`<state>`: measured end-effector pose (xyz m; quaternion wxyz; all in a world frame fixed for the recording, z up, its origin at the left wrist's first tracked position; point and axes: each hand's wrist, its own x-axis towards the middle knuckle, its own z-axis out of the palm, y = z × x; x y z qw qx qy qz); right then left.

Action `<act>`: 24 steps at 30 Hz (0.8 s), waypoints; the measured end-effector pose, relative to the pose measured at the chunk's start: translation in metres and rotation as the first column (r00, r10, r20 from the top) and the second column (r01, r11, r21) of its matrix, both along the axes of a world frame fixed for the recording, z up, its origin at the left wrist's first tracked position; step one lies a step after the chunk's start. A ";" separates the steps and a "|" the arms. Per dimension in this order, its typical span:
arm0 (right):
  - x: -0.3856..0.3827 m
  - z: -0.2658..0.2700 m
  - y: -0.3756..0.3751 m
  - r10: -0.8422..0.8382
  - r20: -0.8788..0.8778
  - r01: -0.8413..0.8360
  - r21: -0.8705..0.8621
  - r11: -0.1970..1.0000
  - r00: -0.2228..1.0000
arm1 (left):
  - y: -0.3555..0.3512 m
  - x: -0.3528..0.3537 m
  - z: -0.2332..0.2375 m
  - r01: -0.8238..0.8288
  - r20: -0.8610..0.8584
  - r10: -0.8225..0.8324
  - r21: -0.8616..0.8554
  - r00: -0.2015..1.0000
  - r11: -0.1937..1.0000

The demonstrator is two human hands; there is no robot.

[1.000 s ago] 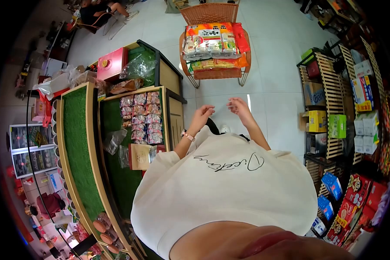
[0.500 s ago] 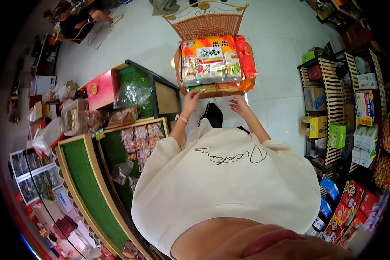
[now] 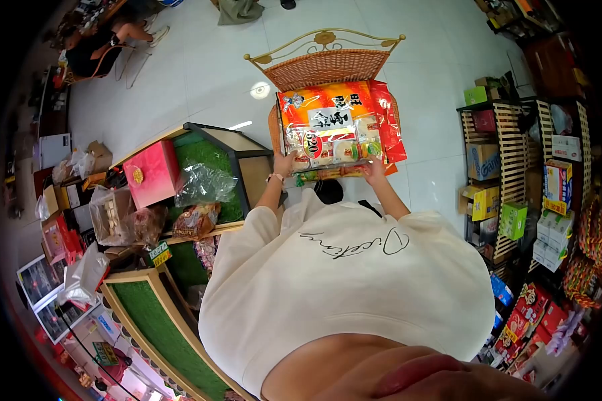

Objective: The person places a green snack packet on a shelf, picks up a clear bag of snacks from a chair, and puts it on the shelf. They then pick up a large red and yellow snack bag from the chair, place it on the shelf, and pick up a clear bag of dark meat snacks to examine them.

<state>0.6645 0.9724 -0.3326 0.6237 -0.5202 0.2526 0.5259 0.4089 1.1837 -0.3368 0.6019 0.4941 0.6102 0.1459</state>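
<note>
A big orange and see-through bag of rice crackers (image 3: 328,127) lies on the seat of a wicker chair (image 3: 324,70), over other snack packs. Its near left corner is in my left hand (image 3: 284,164), whose fingers close on the edge and are partly hidden by it. At the near right corner, my right hand (image 3: 375,168) grips the bag's edge. A red bag (image 3: 389,127) sticks out along the right side. Under the near edge shows a greenish-yellow pack (image 3: 331,174).
On my left stand green-lined display stands (image 3: 144,311), with a pink box (image 3: 150,175) and plastic bags (image 3: 206,186) on them. Slatted shelves (image 3: 507,174) with boxed goods line the right. A seated person (image 3: 90,53) is at the far left.
Both my hands have moved forward from in front of the chair onto the near corners of the rice cracker bag. The chair now appears lower and closer in view.
</note>
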 end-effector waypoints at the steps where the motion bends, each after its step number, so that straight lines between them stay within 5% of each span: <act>1: -0.003 -0.013 -0.001 -0.019 -0.052 0.020 0.018 1.000 0.998 | 0.003 -0.002 0.002 0.029 0.052 -0.028 -0.029 0.998 0.999; 2: -0.008 -0.026 -0.002 -0.036 -0.105 0.040 0.036 0.999 0.994 | 0.004 -0.004 0.022 0.141 -0.219 -0.134 0.017 0.966 0.990; 6: -0.027 -0.030 0.003 -0.035 -0.091 0.040 0.061 0.997 0.995 | -0.008 -0.010 0.017 0.387 -0.097 -0.407 -0.179 0.908 0.905; 9: -0.054 0.037 0.028 -0.157 -0.115 0.159 0.001 0.987 0.981 | -0.037 0.002 0.051 0.326 0.043 -0.349 -0.474 0.936 0.818; 12: -0.049 0.035 0.030 -0.124 -0.051 0.127 0.062 0.990 0.991 | -0.050 0.010 0.046 0.574 0.198 -0.546 -0.421 0.814 0.702; 15: -0.049 0.061 0.031 -0.227 0.088 0.222 0.059 0.973 0.970 | -0.061 0.033 0.070 0.615 0.147 -0.625 -0.445 0.767 0.651; 16: -0.044 0.061 0.030 -0.236 0.154 0.226 0.077 0.971 0.959 | -0.057 0.033 0.075 0.673 0.282 -0.628 -0.482 0.725 0.560; 19: -0.029 0.100 0.025 -0.207 0.250 0.182 0.121 0.976 0.946 | -0.055 0.024 0.105 0.334 0.373 -0.049 -0.754 0.926 0.566; 21: -0.018 0.121 0.022 -0.129 0.411 0.111 0.067 0.992 0.902 | -0.042 -0.009 0.057 0.370 0.594 0.263 -0.728 0.760 0.577; 22: -0.015 0.142 0.020 -0.110 0.473 0.084 0.076 0.994 0.874 | -0.038 -0.012 0.064 0.142 0.438 0.308 -0.739 0.845 0.658; 23: -0.010 0.165 0.020 -0.088 0.532 0.051 0.083 0.995 0.842 | -0.029 -0.031 0.029 0.146 0.502 0.400 -0.743 0.766 0.653; 24: -0.001 0.176 0.013 -0.043 0.548 0.003 0.075 0.997 0.836 | -0.029 -0.010 0.063 -0.096 0.317 0.401 -0.670 0.860 0.736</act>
